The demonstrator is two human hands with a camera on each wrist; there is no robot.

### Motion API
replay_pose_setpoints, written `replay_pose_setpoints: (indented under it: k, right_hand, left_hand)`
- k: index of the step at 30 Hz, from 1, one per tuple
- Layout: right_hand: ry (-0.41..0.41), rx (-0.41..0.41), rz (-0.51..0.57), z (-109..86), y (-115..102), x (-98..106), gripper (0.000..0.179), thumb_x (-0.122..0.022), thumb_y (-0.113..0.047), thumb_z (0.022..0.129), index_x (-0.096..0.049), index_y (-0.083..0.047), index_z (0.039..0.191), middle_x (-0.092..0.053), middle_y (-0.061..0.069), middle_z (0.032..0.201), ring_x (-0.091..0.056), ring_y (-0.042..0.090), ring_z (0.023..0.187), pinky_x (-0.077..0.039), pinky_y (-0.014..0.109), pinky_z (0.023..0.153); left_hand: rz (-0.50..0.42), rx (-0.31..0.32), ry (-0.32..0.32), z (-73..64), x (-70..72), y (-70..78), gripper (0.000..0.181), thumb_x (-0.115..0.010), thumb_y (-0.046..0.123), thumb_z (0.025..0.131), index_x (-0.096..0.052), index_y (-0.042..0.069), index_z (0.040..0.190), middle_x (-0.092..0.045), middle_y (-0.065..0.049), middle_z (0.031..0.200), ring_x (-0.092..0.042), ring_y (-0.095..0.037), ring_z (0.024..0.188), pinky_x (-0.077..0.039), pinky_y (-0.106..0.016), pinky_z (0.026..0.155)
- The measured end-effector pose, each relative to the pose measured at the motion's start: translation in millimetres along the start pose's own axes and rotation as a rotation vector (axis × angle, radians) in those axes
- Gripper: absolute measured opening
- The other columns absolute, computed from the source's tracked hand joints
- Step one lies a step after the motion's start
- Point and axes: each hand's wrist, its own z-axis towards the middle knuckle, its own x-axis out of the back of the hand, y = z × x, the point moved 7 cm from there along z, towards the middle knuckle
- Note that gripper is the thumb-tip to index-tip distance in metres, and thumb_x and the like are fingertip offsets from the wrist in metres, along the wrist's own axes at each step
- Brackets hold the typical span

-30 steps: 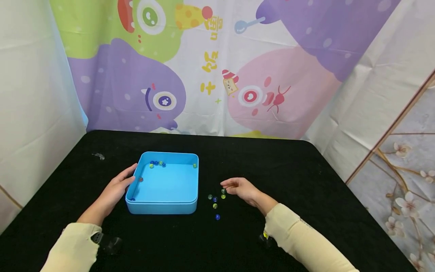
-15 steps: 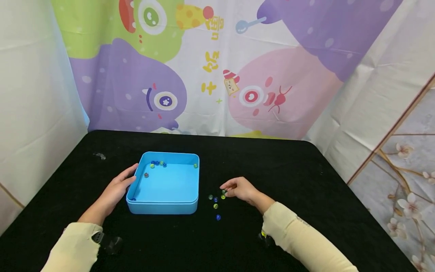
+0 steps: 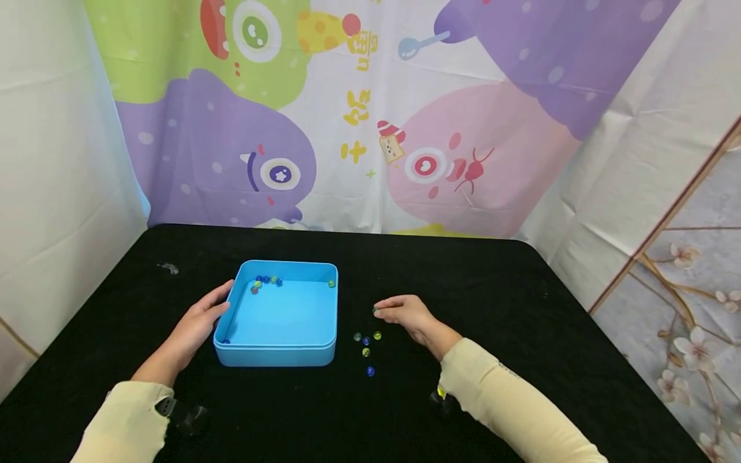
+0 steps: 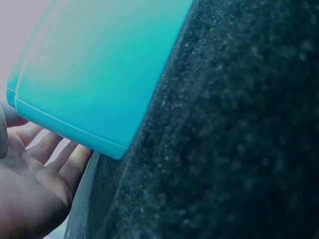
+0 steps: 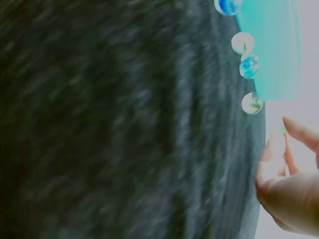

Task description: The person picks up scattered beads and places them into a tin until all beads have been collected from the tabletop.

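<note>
A light blue square box (image 3: 274,357) lies on the black table, open side up. My left hand (image 3: 193,325) rests against its left wall; in the left wrist view its fingers (image 4: 60,158) stretch along the outer side. To the right of the box, my right hand (image 3: 408,316) pinches a small greenish marble (image 5: 283,130) between thumb and fingertips, raised above the cloth. Below it lie loose glass marbles: a yellow-green marble (image 3: 377,335), a clear greenish one, another yellow-green one and blue ones, such as a blue marble (image 3: 370,372).
Inside the box, several marbles gather at the back left, among them a reddish-brown marble (image 3: 255,290). A yellow-green marble (image 3: 332,283) sits at the back right corner. A small grey scrap (image 3: 168,268) lies at far left. A cartoon curtain (image 3: 347,128) hangs behind the table.
My right hand has taken a greenish marble from the loose group and lifted it. Inside the box, the reddish-brown marble has rolled back to the cluster. My left hand stays against the box.
</note>
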Motion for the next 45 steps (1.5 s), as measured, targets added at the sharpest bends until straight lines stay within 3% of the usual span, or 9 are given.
replay_pose_setpoints:
  k: [7, 11, 20, 28, 35, 45]
  right_hand:
    - [0.089, 0.045, 0.120, 2.1, -13, -6, 0.021, -0.068, -0.007, 0.084, -0.068, 0.000, 0.104, -0.066, 0.008, 0.104, -0.062, 0.018, 0.091, -0.048, 0.037, 0.089]
    - [0.114, 0.060, 0.123, 3.6, -23, -13, 0.022, -0.069, -0.010, 0.083, -0.069, -0.002, 0.104, -0.065, 0.007, 0.105, -0.061, 0.021, 0.094, -0.047, 0.039, 0.090]
    - [0.094, 0.075, 0.160, 9.1, -52, -34, 0.029, -0.072, -0.015, 0.081, -0.068, -0.003, 0.108, -0.066, 0.005, 0.106, -0.058, 0.030, 0.101, -0.042, 0.043, 0.096]
    - [0.064, 0.115, 0.177, 13.6, -77, -60, 0.023, -0.073, -0.014, 0.081, -0.071, -0.004, 0.102, -0.068, 0.003, 0.100, -0.060, 0.019, 0.085, -0.045, 0.041, 0.093]
    - [0.039, 0.110, 0.203, 14.2, -93, -85, 0.018, -0.074, -0.013, 0.080, -0.072, -0.007, 0.097, -0.068, 0.002, 0.095, -0.059, 0.034, 0.100, -0.045, 0.042, 0.093]
    - [0.052, 0.097, 0.214, 15.4, -109, -106, 0.018, -0.074, -0.017, 0.080, -0.072, -0.011, 0.096, -0.067, -0.002, 0.093, -0.061, 0.031, 0.100, -0.046, 0.041, 0.093]
  left_hand:
    - [0.011, 0.010, 0.001, -2.3, -2.0, -2.5, 0.055, -0.025, 0.028, 0.102, -0.005, 0.013, 0.151, -0.001, -0.021, 0.153, -0.009, -0.047, 0.135, -0.019, -0.063, 0.103]
    - [0.015, 0.007, 0.010, -1.1, -2.2, -0.6, 0.054, -0.025, 0.028, 0.102, -0.006, 0.013, 0.151, -0.002, -0.021, 0.153, -0.010, -0.047, 0.135, -0.020, -0.063, 0.103]
    - [0.007, 0.002, 0.035, 0.5, 0.5, -0.1, 0.056, -0.027, 0.030, 0.102, -0.007, 0.013, 0.151, -0.002, -0.020, 0.154, -0.008, -0.046, 0.136, -0.018, -0.064, 0.104]
    - [0.009, 0.003, 0.014, -0.2, -0.8, 0.0, 0.055, -0.025, 0.030, 0.102, -0.005, 0.013, 0.151, 0.000, -0.020, 0.153, -0.006, -0.046, 0.136, -0.017, -0.065, 0.103]
    - [0.011, 0.003, 0.015, -0.6, -1.1, 1.9, 0.055, -0.025, 0.030, 0.102, -0.005, 0.013, 0.151, 0.000, -0.020, 0.153, -0.006, -0.046, 0.136, -0.017, -0.065, 0.103]
    - [0.018, 0.009, 0.025, 0.4, -0.7, 1.4, 0.054, -0.024, 0.029, 0.102, -0.006, 0.014, 0.151, -0.001, -0.021, 0.153, -0.007, -0.046, 0.135, -0.018, -0.064, 0.103]
